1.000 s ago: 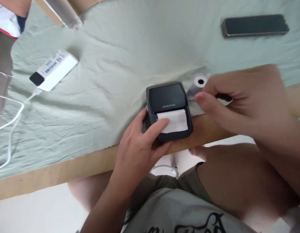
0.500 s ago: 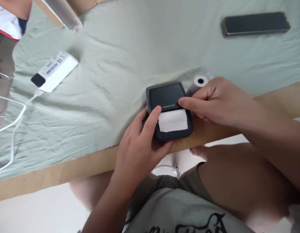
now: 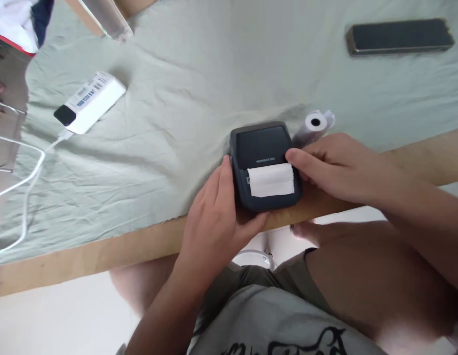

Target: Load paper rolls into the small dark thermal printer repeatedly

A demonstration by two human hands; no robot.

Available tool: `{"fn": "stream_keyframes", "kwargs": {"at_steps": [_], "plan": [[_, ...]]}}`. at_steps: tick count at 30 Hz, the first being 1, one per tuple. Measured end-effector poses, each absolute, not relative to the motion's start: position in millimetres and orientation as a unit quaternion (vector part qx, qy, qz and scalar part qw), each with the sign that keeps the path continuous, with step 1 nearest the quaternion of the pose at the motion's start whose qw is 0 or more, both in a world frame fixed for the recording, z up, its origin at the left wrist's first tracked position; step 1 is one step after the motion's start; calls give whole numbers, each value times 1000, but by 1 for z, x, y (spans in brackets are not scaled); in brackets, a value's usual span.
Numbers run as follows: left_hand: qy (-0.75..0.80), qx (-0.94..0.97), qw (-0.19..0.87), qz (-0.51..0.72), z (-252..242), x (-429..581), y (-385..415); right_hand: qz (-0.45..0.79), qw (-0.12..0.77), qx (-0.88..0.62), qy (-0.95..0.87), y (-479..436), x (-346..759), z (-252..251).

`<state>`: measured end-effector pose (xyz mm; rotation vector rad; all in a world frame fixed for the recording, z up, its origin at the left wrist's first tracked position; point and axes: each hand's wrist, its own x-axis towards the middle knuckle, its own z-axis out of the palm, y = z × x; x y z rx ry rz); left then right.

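A small dark receipt printer [image 3: 264, 148] sits at the near edge of the table, with a strip of white paper [image 3: 270, 179] sticking out of its slot. My left hand [image 3: 214, 217] grips the printer's left side, fingers wrapped along it and thumb under the front. My right hand [image 3: 336, 165] holds the printer's right side, its index finger pressed against the upper right corner of the lid. A white paper roll [image 3: 313, 125] lies just behind my right hand on the green cloth [image 3: 199, 88].
A white power bank [image 3: 90, 101] with a white cable [image 3: 25, 197] lies at the left. A dark phone [image 3: 399, 35] lies at the far right. A clear object [image 3: 105, 19] stands at the back left. The wooden table edge [image 3: 103, 251] runs in front of my knees.
My right hand came from beside the paper roll onto the printer's right side. My left index finger slid off the paper to the printer's left edge.
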<state>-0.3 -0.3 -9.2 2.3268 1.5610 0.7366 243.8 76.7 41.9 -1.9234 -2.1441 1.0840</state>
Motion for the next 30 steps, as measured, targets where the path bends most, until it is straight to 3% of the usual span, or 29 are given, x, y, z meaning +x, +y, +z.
{"fn": "stream_keyframes", "kwargs": {"at_steps": [5,22,27,30], "plan": [[556,779,165,237,-1,-1,4,280,110,-553,-777,73,254,33],[571,771,183,213,13,-4,16,220,86,-539,-808,77,255,24],[551,780,194,223,4,-13,17,269,41,-539,-797,75,254,38],[544,786,189,225,-2,-18,18,272,70,-559,-780,72,252,49]]}}
